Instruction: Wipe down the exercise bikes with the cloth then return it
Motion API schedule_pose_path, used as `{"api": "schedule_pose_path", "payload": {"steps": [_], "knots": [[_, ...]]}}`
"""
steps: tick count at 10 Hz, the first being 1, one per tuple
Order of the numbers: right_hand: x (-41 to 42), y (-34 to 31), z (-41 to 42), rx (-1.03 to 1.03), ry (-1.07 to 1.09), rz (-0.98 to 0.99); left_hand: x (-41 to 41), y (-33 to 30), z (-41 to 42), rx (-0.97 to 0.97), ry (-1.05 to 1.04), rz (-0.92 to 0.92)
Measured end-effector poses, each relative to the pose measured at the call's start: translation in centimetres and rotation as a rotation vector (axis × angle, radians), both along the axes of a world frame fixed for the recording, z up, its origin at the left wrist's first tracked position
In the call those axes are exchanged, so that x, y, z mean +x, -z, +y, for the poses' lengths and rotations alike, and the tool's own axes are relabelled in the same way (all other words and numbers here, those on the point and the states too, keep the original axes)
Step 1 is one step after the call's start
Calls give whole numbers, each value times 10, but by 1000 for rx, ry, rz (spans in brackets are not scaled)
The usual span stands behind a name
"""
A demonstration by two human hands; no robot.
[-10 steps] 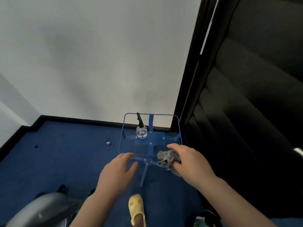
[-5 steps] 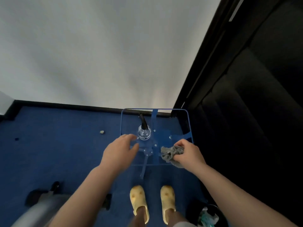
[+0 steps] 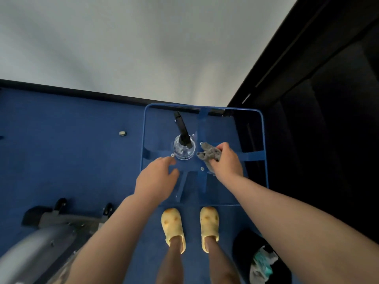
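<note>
Nearest, at the person's feet, a pair of yellow clogs [image 3: 189,226] stand side by side on the blue carpet [image 3: 61,160]. To the left of them lies the grey base of an exercise bike [image 3: 47,232] with its small black wheels; low on the right sits a black bin [image 3: 260,261] with crumpled rags in it.

Both bare forearms reach forward over a clear-topped table with a blue frame [image 3: 264,144]. The left hand [image 3: 156,180] hovers over the near left part of the tabletop, its fingers loosely spread and lightly bent, holding nothing — whether the fingertips touch the surface I cannot tell. The right hand [image 3: 226,160] grips a bunched grey cloth [image 3: 209,153], fingers curled round it, with the cloth sticking out past the fingertips toward the table's middle; it is low over the clear top, though contact is hard to judge.

Just beyond the left fingertips, and just left of the cloth, stands a clear spray bottle [image 3: 184,147] with a black nozzle — close to the cloth, apart from both hands. Well left of the left fingers a small metal nut [image 3: 122,133] lies on the carpet. Farther off run the black skirting and the white wall [image 3: 143,48], with a dark doorway [image 3: 328,99] at the right.
</note>
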State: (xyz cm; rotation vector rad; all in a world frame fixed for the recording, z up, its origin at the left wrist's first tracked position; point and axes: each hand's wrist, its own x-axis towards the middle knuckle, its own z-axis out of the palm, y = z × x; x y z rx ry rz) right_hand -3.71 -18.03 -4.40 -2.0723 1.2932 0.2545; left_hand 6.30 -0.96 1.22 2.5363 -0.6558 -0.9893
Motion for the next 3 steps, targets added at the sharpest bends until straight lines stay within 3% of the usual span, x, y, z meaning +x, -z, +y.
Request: {"api": "schedule_pose_path", "payload": {"steps": [1,3], "knots": [[3,15,2,48,-119,69,1,4,4,7,-15,-2],[-1,-20,-2,48,-182,131,8,-22,9,4,-47,-19]]}}
